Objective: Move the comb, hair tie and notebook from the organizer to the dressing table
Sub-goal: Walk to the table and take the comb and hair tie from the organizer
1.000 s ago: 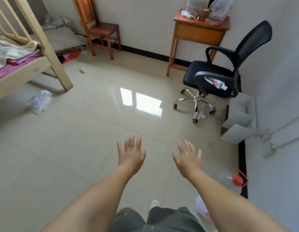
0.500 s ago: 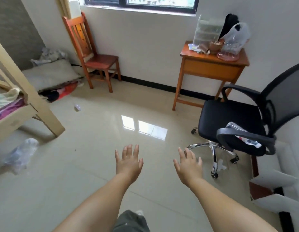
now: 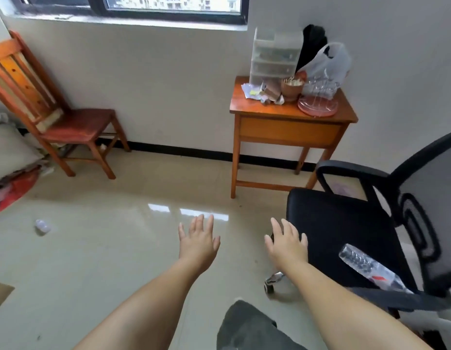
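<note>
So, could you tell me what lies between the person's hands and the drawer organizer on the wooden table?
In the head view, only bare tiled floor separates both open hands, left and right, from the table carrying the organizer.

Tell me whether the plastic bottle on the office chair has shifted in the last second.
No. The plastic bottle lies on the same spot of the office chair seat, by its armrest; only the head camera has come closer.

Left hand (image 3: 199, 242) and right hand (image 3: 287, 242) out at centre, palms down, fingers spread, holding nothing. At 1 o'clock, dressing table (image 3: 269, 113) against wall, bearing clear drawer organizer (image 3: 276, 55) and plastic bag (image 3: 327, 63). At 4 o'clock, black office chair (image 3: 345, 233) with bottle (image 3: 370, 270) on seat. At 10 o'clock, wooden chair (image 3: 75, 127).
</note>
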